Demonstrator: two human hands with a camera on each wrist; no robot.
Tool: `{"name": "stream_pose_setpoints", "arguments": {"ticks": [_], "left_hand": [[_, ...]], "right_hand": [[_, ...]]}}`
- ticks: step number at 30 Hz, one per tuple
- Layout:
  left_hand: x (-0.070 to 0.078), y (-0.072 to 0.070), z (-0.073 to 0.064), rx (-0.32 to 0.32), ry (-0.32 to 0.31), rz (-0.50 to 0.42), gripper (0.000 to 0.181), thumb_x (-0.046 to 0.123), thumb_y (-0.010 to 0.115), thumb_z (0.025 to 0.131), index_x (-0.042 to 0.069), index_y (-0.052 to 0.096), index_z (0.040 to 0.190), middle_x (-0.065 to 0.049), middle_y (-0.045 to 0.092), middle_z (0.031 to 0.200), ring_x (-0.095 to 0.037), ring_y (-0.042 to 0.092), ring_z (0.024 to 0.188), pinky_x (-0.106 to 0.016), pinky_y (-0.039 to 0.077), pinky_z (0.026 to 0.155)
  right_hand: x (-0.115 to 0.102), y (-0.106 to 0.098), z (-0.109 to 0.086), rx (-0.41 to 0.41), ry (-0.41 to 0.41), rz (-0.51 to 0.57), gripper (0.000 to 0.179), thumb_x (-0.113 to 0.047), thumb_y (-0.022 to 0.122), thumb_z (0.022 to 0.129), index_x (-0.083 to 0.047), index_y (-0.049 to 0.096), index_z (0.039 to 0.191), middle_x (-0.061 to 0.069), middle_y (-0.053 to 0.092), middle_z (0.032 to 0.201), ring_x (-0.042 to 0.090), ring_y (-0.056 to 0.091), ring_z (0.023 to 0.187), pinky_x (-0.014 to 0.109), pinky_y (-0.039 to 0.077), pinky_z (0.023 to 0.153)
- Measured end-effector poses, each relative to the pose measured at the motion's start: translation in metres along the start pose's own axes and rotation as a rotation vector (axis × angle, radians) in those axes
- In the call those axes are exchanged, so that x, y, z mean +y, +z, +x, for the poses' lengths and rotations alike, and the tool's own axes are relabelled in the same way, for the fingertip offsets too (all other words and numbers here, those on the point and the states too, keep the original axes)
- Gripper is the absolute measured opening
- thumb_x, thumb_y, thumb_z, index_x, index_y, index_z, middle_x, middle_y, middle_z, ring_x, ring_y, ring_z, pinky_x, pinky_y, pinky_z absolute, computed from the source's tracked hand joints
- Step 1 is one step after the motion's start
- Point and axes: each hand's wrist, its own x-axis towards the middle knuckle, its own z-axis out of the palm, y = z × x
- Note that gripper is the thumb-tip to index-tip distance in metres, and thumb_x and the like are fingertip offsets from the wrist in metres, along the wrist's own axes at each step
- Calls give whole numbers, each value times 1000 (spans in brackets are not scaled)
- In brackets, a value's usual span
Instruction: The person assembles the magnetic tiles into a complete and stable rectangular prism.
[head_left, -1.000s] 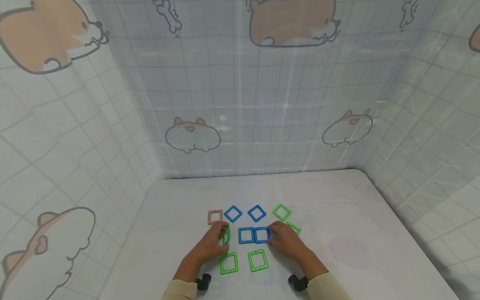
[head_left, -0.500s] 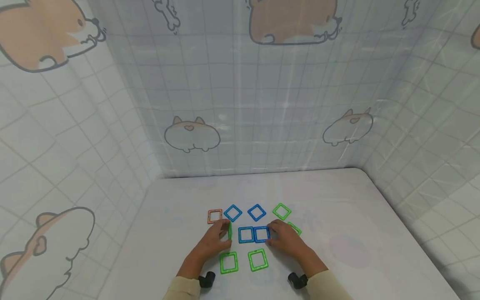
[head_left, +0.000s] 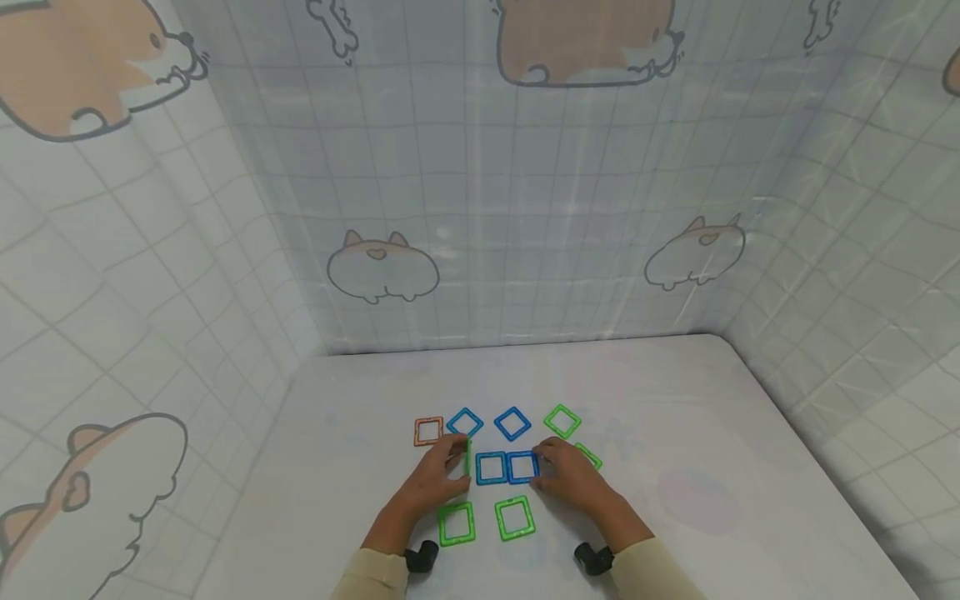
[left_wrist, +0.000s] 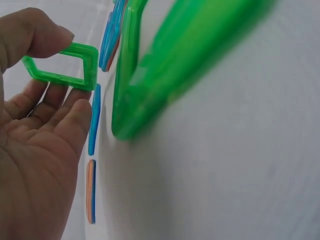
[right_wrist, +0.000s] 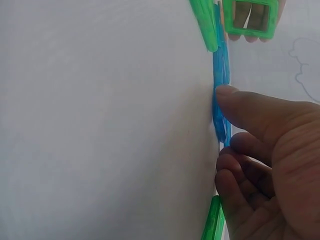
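Note:
My left hand [head_left: 429, 486] pinches a green square magnetic tile [left_wrist: 90, 70] between thumb and fingers, holding it on edge. In the head view that upright tile [head_left: 468, 457] looks like a thin strip just left of two blue squares. These two, a lighter blue tile [head_left: 480, 469] and a darker blue tile [head_left: 522, 481], lie flat, side by side and touching. My right hand [head_left: 573, 477] grips the darker one at its right edge, its thumb [right_wrist: 227, 91] on the near side. The far fingers' contact is partly hidden.
Behind lie an orange square [head_left: 417, 432], two blue squares turned as diamonds and a green diamond [head_left: 562, 407]. A green tile [head_left: 589, 455] is partly hidden by the right hand. Two green squares, the left one [head_left: 457, 542] and right one [head_left: 516, 536], lie nearer the wrists.
My left hand has moved right with the green tile, bringing it close to the lighter blue square, and the tile now looks more edge-on. The right hand has stayed in place.

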Motion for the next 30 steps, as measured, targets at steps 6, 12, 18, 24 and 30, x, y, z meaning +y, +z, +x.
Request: {"name": "stream_pose_setpoints", "arguments": {"ticks": [6, 12, 18, 24, 30], "left_hand": [[0, 4, 1, -11, 14, -16, 70, 12, 73, 85, 8, 40, 147, -14, 44, 151, -31, 43, 141, -39, 40, 112], [0, 7, 3, -13, 5, 1, 69, 12, 73, 84, 10, 42, 145, -11, 46, 150, -29, 44, 140, -39, 40, 112], [1, 8, 4, -33, -6, -5, 67, 13, 73, 85, 14, 41, 144, -9, 46, 151, -26, 44, 141, -37, 41, 112], [1, 7, 3, -62, 18, -13, 65, 13, 73, 88, 15, 40, 143, -6, 48, 150, -25, 45, 140, -39, 41, 112], [1, 8, 3, -65, 13, -6, 65, 15, 72, 88, 15, 39, 144, -8, 46, 152, -25, 44, 141, -38, 41, 112]], "right_hand": [[0, 1, 0, -3, -2, -3, 49, -25, 84, 81, -8, 69, 124, 5, 63, 125, 26, 61, 116, 45, 51, 100], [2, 1, 1, -1, -25, -30, 48, -25, 83, 81, -8, 70, 124, 4, 63, 124, 25, 61, 115, 44, 52, 100], [0, 0, 1, 4, -37, -35, 48, -25, 83, 82, -7, 69, 125, 5, 63, 124, 24, 61, 114, 43, 52, 100], [1, 0, 0, 2, -45, -29, 49, -26, 83, 82, -7, 69, 125, 5, 63, 124, 25, 60, 115, 44, 52, 100], [0, 0, 0, 1, -39, -34, 50, -27, 83, 82, -7, 69, 125, 5, 63, 123, 25, 60, 114, 43, 52, 100]]}}
